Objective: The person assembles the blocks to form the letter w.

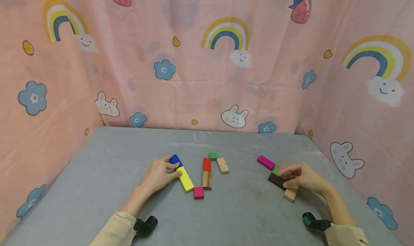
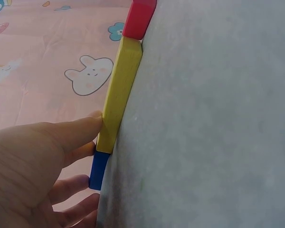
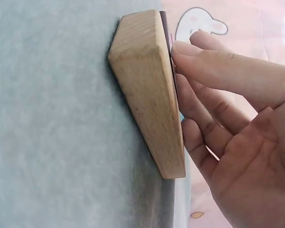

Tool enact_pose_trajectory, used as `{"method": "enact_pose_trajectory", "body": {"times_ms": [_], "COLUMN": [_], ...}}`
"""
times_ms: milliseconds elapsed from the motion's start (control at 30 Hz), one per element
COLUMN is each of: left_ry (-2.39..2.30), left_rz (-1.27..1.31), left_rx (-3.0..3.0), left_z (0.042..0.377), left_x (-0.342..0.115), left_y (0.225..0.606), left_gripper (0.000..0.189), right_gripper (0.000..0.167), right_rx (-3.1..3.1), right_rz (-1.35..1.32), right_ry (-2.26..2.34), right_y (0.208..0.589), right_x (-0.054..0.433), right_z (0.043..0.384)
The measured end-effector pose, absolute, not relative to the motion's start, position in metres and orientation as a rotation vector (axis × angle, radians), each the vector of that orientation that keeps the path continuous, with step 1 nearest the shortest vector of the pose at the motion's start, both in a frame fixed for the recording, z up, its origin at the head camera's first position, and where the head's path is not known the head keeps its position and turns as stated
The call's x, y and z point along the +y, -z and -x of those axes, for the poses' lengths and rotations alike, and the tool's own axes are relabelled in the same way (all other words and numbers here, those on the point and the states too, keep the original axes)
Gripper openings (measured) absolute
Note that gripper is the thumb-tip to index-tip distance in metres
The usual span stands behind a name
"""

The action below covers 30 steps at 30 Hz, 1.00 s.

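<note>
In the head view my left hand (image 1: 158, 176) touches a blue block (image 1: 175, 160) with its fingers, while the thumb rests at the side of a yellow block (image 1: 185, 180). Blue and yellow lie end to end, as the left wrist view also shows. A pinkish-red block (image 1: 198, 193) meets the yellow one's near end. On the right, my right hand (image 1: 304, 177) pinches a dark brown block (image 1: 276, 181) between thumb and fingers. Against it lie a light green block (image 1: 275, 170), partly hidden by fingers, and a plain wooden block (image 1: 290, 194), large in the right wrist view.
Mid-table, a red block (image 1: 207, 164) adjoins a striped wooden block (image 1: 207, 180). Beyond them lie a green block (image 1: 212, 156) and a pale wooden block (image 1: 222, 165). A magenta block (image 1: 266, 162) extends from the right group. Patterned pink curtains (image 1: 194, 95) surround the grey table (image 1: 239, 217).
</note>
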<state>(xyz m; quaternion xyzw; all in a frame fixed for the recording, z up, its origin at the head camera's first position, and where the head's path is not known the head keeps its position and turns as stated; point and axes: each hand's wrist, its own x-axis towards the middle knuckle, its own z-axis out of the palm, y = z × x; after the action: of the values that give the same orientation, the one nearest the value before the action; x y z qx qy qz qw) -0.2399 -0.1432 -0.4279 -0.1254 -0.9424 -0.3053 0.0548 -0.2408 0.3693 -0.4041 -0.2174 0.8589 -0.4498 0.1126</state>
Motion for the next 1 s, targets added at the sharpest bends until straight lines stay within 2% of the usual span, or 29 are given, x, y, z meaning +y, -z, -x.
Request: {"method": "enact_pose_trajectory", "body": {"times_ms": [533,1000], "left_ry": [0.912,0.917], "left_rz": [0.387,0.383], "left_rx": [-2.849,-2.845], "left_z": [0.239,0.239], "left_x": [-0.144,-0.142], "left_y": [0.429,0.43], "left_gripper": [0.041,0.041], "right_gripper": [0.034,0.036], "right_rx": [2.389,2.38], "right_rz": [0.7,0.701], "right_ry": [1.185,1.246], "right_y": [0.405,0.41], "right_x": [0.355,0.347], "right_z": [0.243,0.246]}}
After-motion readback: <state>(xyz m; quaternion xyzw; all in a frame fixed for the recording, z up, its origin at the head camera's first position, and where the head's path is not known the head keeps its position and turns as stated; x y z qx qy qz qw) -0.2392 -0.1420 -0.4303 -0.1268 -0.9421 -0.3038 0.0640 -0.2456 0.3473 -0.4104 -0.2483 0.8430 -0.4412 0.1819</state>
